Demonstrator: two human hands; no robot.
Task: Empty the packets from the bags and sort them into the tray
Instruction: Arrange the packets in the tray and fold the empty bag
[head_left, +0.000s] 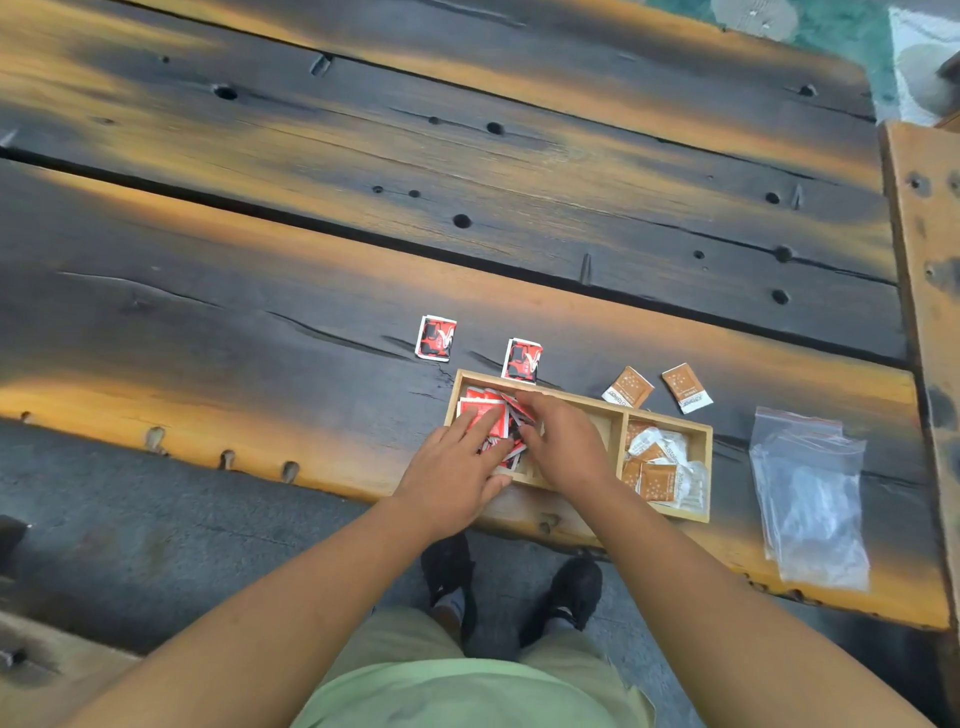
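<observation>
While the left hand (452, 478) presses flat, grip released, on red paper packets (483, 415) heaped in the left compartment of the shallow wooden tray (670, 418), I can't tell if the right hand (563, 444)'s grip holds any. One nudge could spill that pile onto the dark plank counter (260, 338).

Maybe a café or lounge: rustic charred plank table (311, 234), grey floor (156, 530), teal patterned rug (841, 31).

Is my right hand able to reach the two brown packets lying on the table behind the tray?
Probably yes. The right hand is at the red packets in the tray, but both brown packets lie uncovered on the table just past the tray's far rim, with nothing standing between.
</observation>
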